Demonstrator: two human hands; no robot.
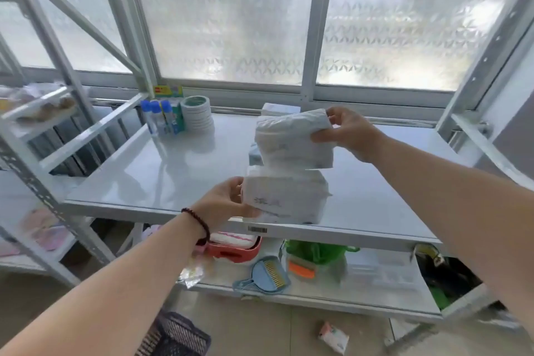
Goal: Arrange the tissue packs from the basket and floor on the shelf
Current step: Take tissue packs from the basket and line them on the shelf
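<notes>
Hands outstretched over shelf (pixel 173 170): left hand (pixel 224 201) grips lower tissue pack (pixel 286 196), right hand (pixel 348 131) upper pack (pixel 291 140).

Counts, as visible:

- White plastic-wrapped tissue packs in the hands: 2, upper pack (pixel 291 141) and lower pack (pixel 284 199).
- More pale packs behind those on the white metal shelf (pixel 173 170): at least 2, partly hidden, exact number unclear.
- Patterned tissue pack on the floor (pixel 333 337), near right: 1.
- Blue-capped white bottles (pixel 157 118), far left: 3.
- Stack of white tape rolls (pixel 198 115): 1 stack, roll count unreadable.
- Dark plastic basket (pixel 176 337), near: 1.
- Red tub (pixel 234 251) and blue dustpan with brush (pixel 265 274), lower tier: 1 each.
- Bare hands: 2.
</notes>
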